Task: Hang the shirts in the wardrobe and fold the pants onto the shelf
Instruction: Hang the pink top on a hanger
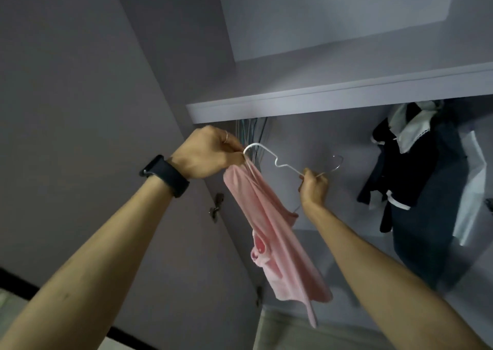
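Pink soft-knit sleeveless shirt [272, 229]: hangs limp below the left hand, between the two forearms, inside the open wardrobe. It is not yet spread over the hanger.
Handling: I judge it light, floppy and likely to slide off thin wire. It is best taken at a strap or the neckline edge, one shoulder at a time.
Thin white wire hanger [280, 164]: runs from one hand to the other. It looks stiff and light, and its hook just past the right hand is blurred.
Left hand [210, 155]: its fingers pinch the shirt's top edge together with the hanger's shoulder end.
Right hand [314, 187]: curled round the wire just below the hook.
Counts: one grey shelf board [320, 96] above both hands; dark hung clothes [416, 179] to the right of the right hand, number unclear; one pink shirt; one hanger held; a bunch of spare hangers [253, 131] behind the left hand, uncountable; one black wristwatch [165, 176]; one thin ring [226, 136]; no pants in view.
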`<state>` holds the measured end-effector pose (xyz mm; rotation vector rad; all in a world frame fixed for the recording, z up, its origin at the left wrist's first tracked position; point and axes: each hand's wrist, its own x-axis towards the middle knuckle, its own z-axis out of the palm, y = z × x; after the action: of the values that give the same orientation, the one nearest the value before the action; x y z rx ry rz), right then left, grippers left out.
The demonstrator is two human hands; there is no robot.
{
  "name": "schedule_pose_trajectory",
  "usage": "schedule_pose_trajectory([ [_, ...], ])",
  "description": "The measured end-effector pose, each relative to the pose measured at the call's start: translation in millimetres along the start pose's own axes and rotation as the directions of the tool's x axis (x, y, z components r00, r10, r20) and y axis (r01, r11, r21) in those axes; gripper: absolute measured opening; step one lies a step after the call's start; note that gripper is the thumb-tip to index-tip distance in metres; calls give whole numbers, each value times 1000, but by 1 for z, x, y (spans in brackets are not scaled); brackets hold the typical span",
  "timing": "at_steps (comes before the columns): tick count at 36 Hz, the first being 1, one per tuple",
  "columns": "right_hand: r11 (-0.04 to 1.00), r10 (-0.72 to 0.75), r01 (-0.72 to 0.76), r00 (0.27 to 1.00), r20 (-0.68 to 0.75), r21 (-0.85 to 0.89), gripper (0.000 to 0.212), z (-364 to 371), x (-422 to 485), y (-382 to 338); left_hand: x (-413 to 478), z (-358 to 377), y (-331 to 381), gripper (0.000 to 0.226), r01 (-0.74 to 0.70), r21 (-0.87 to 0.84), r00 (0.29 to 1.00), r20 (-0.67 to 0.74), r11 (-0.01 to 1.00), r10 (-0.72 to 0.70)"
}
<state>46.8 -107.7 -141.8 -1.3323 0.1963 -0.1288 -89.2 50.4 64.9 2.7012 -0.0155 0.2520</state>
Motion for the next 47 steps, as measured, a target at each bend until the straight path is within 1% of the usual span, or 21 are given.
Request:
schedule_pose_trajectory([
  [3,961,-182,187,982,39,-204,31,-15,0,8,-7,5,-20,18,81,78,996,-41,994,-78],
  [6,823,-350,393,920,178,-410,37,-29,7,2,-11,5,-39,16,169,175,985,-63,970,-160],
  [9,631,-348,488,873,342,-603,39,-34,12,-13,-9,11,-44,8,213,330,977,-77,920,-199],
  [12,423,-330,552,833,445,-719,42,-35,11,-18,-2,26,-36,22,161,507,986,-127,847,-112],
  [14,439,-381,580,812,442,-686,41,-33,7,-32,3,36,-32,25,162,549,983,-160,820,-87],
  [16,502,-484,614,783,390,-610,42,-29,6,-55,8,49,-31,27,170,514,985,-120,841,-126],
  [18,447,-548,666,732,405,-597,43,-23,8,-79,11,59,-30,26,198,372,979,-29,907,-202],
  [19,383,-519,681,718,464,-624,43,-21,10,-87,13,64,-29,18,201,292,977,8,935,-213],
  [21,228,-356,701,706,612,-676,43,-18,9,-94,16,70,-28,4,187,150,980,47,971,-196],
  [23,168,-232,717,696,679,-677,42,-17,7,-94,17,79,-25,9,161,-26,982,101,987,-158],
  [24,194,-228,718,696,681,-669,44,-17,5,-96,17,86,-22,16,157,-110,980,138,981,-141],
  [27,370,-263,678,732,629,-635,55,-17,-2,-107,19,112,-6,33,151,-230,972,211,961,-102],
  [29,423,-252,685,718,649,-593,56,-23,-4,-112,24,127,3,19,116,-246,990,109,962,-92],
  [30,461,-235,687,705,669,-562,51,-29,-5,-113,25,131,6,8,98,-250,995,47,963,-89],
  [33,629,-250,632,717,651,-453,11,-64,4,-114,25,139,4,25,84,-325,996,1,942,-89],
  [34,626,-268,616,746,609,-479,7,-81,12,-113,24,142,0,27,83,-356,996,2,931,-88],
  [35,596,-253,588,783,568,-547,13,-100,22,-110,22,142,-3,27,84,-382,996,-1,920,-92],
  [38,484,-19,443,867,498,-754,47,-149,40,-90,18,142,-15,23,127,-468,987,-25,875,-157],
  [40,550,29,394,873,488,-737,61,-164,38,-71,16,144,-20,22,142,-468,985,-16,872,-169],
  [43,621,-75,416,875,479,-664,30,-165,27,-47,17,149,-18,24,134,-436,988,-11,890,-154],
  [47,587,-128,504,831,542,-634,33,-157,17,-36,24,156,-4,29,80,-308,996,-9,948,-87],
])
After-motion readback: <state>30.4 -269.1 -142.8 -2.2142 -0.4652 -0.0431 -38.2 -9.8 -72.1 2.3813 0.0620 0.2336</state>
